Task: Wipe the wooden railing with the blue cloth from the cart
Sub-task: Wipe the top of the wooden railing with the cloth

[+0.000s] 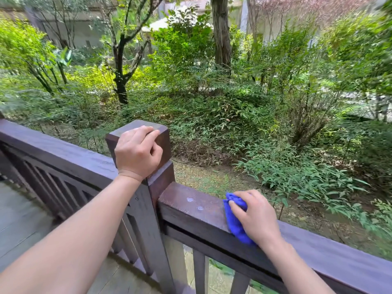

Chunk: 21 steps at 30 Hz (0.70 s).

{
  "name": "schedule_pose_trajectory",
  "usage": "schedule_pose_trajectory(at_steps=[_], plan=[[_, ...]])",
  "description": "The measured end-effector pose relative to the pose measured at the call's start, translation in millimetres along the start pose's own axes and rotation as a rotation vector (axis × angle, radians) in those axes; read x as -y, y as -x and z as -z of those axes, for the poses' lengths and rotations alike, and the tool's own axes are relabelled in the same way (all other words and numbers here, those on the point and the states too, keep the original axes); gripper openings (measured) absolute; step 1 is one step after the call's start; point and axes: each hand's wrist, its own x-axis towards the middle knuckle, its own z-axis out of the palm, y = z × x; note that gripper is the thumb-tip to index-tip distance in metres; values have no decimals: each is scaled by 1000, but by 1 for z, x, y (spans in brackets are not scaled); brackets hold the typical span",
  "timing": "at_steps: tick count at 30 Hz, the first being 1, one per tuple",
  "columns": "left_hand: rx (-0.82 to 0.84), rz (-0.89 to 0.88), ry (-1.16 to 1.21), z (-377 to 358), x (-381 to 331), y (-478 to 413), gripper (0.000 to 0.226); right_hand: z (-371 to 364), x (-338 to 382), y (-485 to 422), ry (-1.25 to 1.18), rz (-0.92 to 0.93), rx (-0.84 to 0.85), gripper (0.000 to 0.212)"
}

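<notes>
So the blue cloth (234, 219) is bunched up on the top rail of the wooden railing (191, 211), draped a bit over the near edge, and the right hand (255, 216) is pressed flat-ish on it with the fingers curled over the wad, grasping it against the wood. Just left of that hand, on the same rail, there are two small pale wet-looking spots (195, 203), still apart from the cloth. Further left, the left hand (137, 152) is closed around the square post cap (146, 127), fingers hooked over its top, thumb on the near face, nothing else in it. Off beyond the left hand, the other rail section (53, 153) runs away with slats underneath, and a grey deck floor (19, 219) sits below that forearm. Past both hands it's all green shrubs (265, 128) and tree trunks (221, 32).
</notes>
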Motion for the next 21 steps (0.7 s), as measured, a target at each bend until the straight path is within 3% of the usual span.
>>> schedule_pose_trajectory(at_steps=[3, 4, 6, 8, 12, 15, 19, 21], plan=[[8, 2, -3, 0, 0, 0, 27, 13, 7, -4, -311, 55, 78, 28], [11, 5, -2, 0, 1, -1, 27, 13, 2, -3, -304, 99, 112, 31], [10, 9, -1, 0, 0, 0, 27, 13, -6, 3, -105, 112, 181, 29], [7, 4, 3, 0, 0, 0, 27, 7, -13, 11, 132, 134, 113, 32], [3, 11, 3, -1, 0, 0, 28, -20, 2, 34, 88, 134, -1, 30], [-6, 9, -2, 0, 0, 1, 28, -26, 1, 34, 238, 425, 43, 26], [15, 23, -8, 1, -2, -1, 27, -15, 0, 2, 195, 127, 35, 22], [17, 34, -14, 1, -3, 1, 28, -29, 12, 13, 222, 266, 30, 18]])
